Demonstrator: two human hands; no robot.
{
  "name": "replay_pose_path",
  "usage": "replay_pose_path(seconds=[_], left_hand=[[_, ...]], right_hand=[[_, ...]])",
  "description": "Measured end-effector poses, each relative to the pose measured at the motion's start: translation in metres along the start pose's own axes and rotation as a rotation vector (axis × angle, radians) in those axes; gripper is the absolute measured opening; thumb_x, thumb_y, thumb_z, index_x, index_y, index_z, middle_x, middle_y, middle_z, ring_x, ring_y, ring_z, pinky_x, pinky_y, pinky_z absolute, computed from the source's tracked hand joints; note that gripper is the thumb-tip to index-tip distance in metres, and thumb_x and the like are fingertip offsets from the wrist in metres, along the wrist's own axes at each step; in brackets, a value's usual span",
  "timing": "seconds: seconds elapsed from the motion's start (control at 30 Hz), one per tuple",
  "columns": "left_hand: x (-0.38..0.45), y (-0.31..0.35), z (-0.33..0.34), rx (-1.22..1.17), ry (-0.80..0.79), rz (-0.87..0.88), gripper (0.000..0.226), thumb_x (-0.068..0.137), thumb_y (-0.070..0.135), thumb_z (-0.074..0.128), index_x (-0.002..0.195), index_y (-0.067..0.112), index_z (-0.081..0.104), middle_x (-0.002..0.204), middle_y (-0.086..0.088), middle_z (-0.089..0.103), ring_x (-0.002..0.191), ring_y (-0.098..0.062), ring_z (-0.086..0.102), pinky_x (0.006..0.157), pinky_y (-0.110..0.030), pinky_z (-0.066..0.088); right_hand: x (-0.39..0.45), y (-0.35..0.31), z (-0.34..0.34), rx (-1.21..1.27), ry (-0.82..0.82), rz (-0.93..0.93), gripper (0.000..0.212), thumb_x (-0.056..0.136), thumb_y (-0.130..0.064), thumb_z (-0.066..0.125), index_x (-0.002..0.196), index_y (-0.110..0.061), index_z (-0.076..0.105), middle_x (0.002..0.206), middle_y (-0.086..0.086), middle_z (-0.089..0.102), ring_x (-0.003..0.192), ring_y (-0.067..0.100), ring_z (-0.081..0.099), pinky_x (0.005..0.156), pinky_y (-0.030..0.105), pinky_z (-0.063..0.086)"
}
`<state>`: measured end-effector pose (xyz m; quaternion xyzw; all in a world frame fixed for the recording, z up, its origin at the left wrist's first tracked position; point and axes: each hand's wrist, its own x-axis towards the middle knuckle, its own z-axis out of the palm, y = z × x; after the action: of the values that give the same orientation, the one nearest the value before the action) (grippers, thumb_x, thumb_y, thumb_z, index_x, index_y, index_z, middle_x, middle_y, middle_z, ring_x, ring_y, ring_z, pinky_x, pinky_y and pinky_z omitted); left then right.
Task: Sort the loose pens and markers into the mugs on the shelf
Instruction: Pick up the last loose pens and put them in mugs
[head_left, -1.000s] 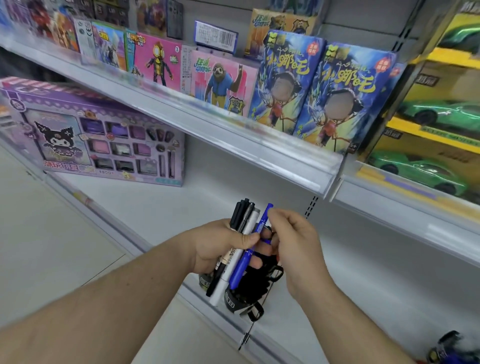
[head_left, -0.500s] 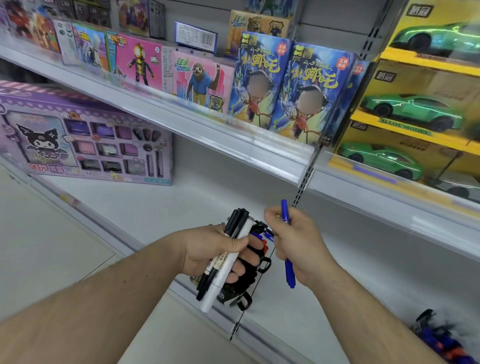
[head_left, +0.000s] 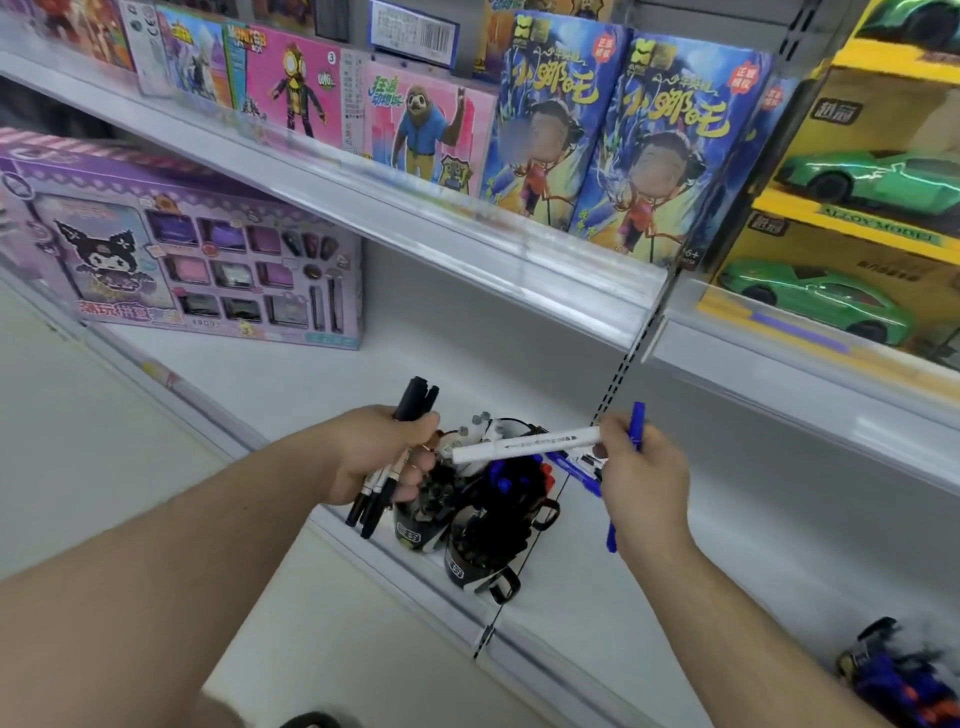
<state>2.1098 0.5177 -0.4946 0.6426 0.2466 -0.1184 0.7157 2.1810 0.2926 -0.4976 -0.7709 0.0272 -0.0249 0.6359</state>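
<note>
White plastic marker (head_left: 524, 445) now out of left hand's (head_left: 382, 452) bundle of black pens (head_left: 395, 457), pinched by right hand (head_left: 641, 467) alongside blue pen (head_left: 626, 478); lies crosswise directly above black mugs (head_left: 467, 519); right hand nearer

My left hand (head_left: 382, 449) and right hand (head_left: 641, 475) are bare: no gloves, rings or watch visible. Both forearms are uncovered to the frame's edge, no sleeves showing.
</note>
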Motion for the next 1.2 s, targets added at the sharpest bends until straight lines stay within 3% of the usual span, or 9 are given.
replay_pose_path(seconds=[0.07, 0.17, 0.33, 0.5, 0.73, 0.8, 0.93, 1.07, 1.2], left_hand=[[0.0, 0.002, -0.015, -0.044, 0.081, 0.012, 0.03, 0.099, 0.036, 0.052, 0.091, 0.007, 0.054, 0.055, 0.002, 0.046, 0.042, -0.011, 0.036, 0.042, -0.024, 0.039], [0.001, 0.005, -0.026, -0.185, 0.092, 0.006, 0.025, 0.102, 0.03, 0.048, 0.098, 0.006, 0.056, 0.058, 0.001, 0.045, 0.044, -0.012, 0.037, 0.045, -0.025, 0.04], [0.007, 0.006, -0.025, -0.24, 0.028, 0.02, 0.018, 0.102, 0.01, 0.046, 0.11, 0.004, 0.062, 0.067, -0.003, 0.053, 0.057, -0.017, 0.05, 0.058, -0.031, 0.051], [0.017, 0.006, -0.027, -0.221, 0.029, 0.023, 0.019, 0.102, 0.008, 0.046, 0.109, 0.005, 0.063, 0.069, -0.001, 0.064, 0.062, -0.017, 0.064, 0.066, -0.035, 0.061], [0.029, -0.001, -0.028, -0.204, 0.008, -0.007, 0.018, 0.101, 0.008, 0.049, 0.108, 0.005, 0.065, 0.075, -0.003, 0.07, 0.07, -0.019, 0.069, 0.079, -0.043, 0.059], [0.031, -0.001, -0.026, -0.21, -0.013, -0.005, 0.018, 0.101, 0.007, 0.048, 0.104, 0.006, 0.066, 0.074, -0.002, 0.071, 0.072, -0.019, 0.07, 0.08, -0.044, 0.058], [0.032, 0.0, -0.025, -0.253, -0.119, -0.007, 0.021, 0.1, 0.006, 0.047, 0.105, 0.007, 0.068, 0.081, -0.003, 0.072, 0.077, -0.021, 0.072, 0.081, -0.046, 0.058], [0.032, 0.002, -0.024, -0.298, -0.211, -0.003, 0.021, 0.098, 0.007, 0.049, 0.105, 0.007, 0.069, 0.087, -0.006, 0.073, 0.083, -0.024, 0.072, 0.081, -0.049, 0.058], [0.032, 0.004, -0.02, -0.277, -0.275, 0.001, 0.02, 0.091, 0.009, 0.053, 0.105, 0.008, 0.068, 0.088, -0.007, 0.073, 0.086, -0.024, 0.072, 0.084, -0.052, 0.056]], right_hand=[[0.009, 0.01, 0.0, -0.046, 0.056, -0.083, 0.016, 0.097, -0.026, 0.057, 0.091, -0.021, 0.071, 0.071, -0.003, 0.055, 0.055, 0.007, 0.043, 0.055, 0.02, 0.038], [0.023, 0.024, 0.013, -0.107, 0.026, -0.165, 0.014, 0.097, -0.021, 0.058, 0.103, -0.028, 0.068, 0.075, -0.004, 0.058, 0.057, 0.004, 0.049, 0.059, 0.01, 0.041], [0.051, 0.04, 0.051, -0.301, -0.01, -0.327, 0.025, 0.097, -0.019, 0.058, 0.118, -0.015, 0.07, 0.094, -0.003, 0.061, 0.089, 0.015, 0.058, 0.094, 0.031, 0.048], [0.071, 0.05, 0.082, -0.497, -0.055, -0.562, 0.029, 0.095, -0.012, 0.059, 0.121, -0.017, 0.069, 0.104, -0.003, 0.063, 0.083, 0.011, 0.054, 0.078, 0.021, 0.04], [0.09, 0.075, 0.108, -0.708, -0.17, -0.58, 0.037, 0.094, -0.015, 0.058, 0.131, -0.018, 0.063, 0.112, 0.007, 0.067, 0.095, 0.027, 0.064, 0.08, 0.031, 0.05], [0.092, 0.079, 0.117, -0.799, -0.214, -0.518, 0.04, 0.096, -0.021, 0.056, 0.136, -0.018, 0.055, 0.102, 0.008, 0.069, 0.088, 0.03, 0.064, 0.076, 0.035, 0.053], [0.095, 0.091, 0.132, -0.95, -0.307, -0.494, 0.021, 0.096, -0.026, 0.053, 0.111, -0.015, 0.063, 0.084, 0.007, 0.068, 0.077, 0.029, 0.063, 0.065, 0.033, 0.051], [0.101, 0.101, 0.143, -1.139, -0.405, -0.473, 0.021, 0.095, -0.018, 0.051, 0.104, -0.016, 0.069, 0.106, 0.007, 0.065, 0.089, 0.025, 0.062, 0.064, 0.027, 0.042], [0.104, 0.098, 0.142, -1.163, -0.504, -0.376, 0.022, 0.092, -0.008, 0.049, 0.107, -0.006, 0.065, 0.121, 0.01, 0.047, 0.096, 0.027, 0.061, 0.074, 0.032, 0.053]])
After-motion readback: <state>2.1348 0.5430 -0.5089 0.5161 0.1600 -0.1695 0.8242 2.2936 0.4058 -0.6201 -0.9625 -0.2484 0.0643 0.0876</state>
